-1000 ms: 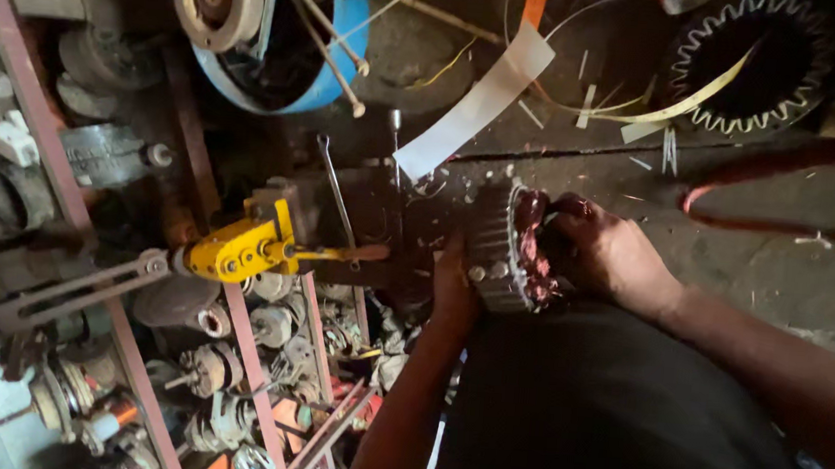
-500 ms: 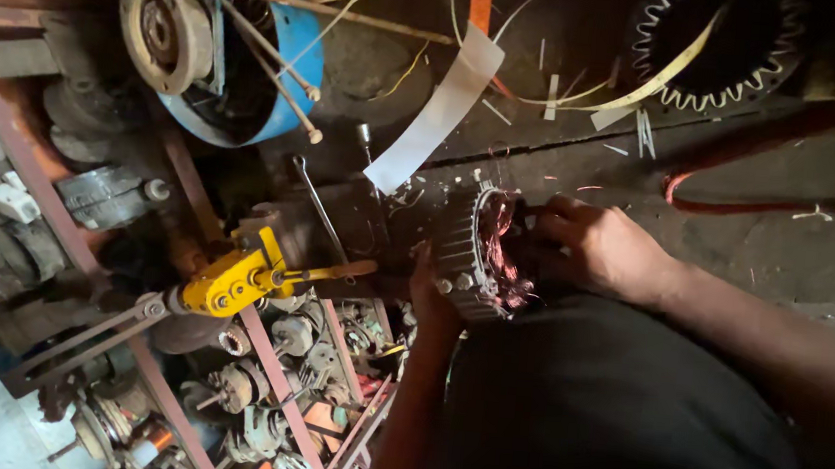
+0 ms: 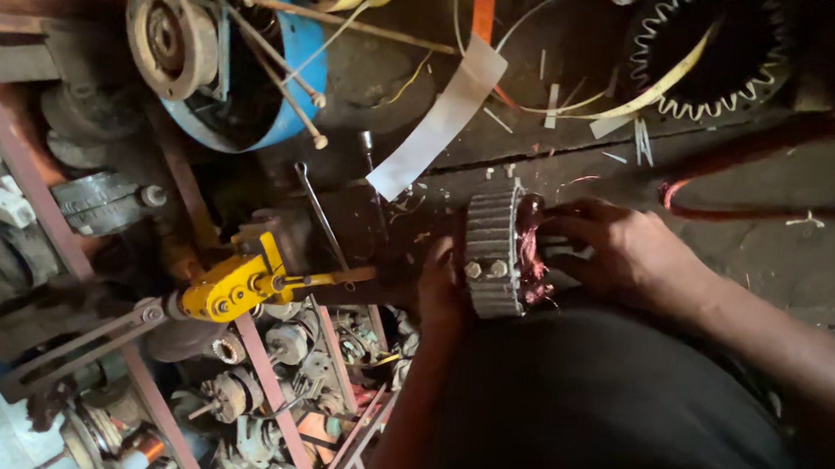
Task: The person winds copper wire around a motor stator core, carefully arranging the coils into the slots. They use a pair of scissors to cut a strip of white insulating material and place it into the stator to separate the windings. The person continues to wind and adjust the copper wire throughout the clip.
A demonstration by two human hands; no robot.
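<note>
Stator core [image 3: 496, 251] likely heavy, rigid; copper windings [image 3: 532, 258] fragile. Left hand [image 3: 440, 291] cups its ribbed rim; right hand [image 3: 625, 251] pinches windings beside it.

The left hand [image 3: 443, 286] is mostly hidden behind the motor stator [image 3: 495, 256], so its fingers cannot be seen. The right hand's [image 3: 635, 252] fingertips vanish into the copper windings. The toothed ring [image 3: 719, 60] and blue drum [image 3: 253, 53] are cut off by the top edge.
</note>
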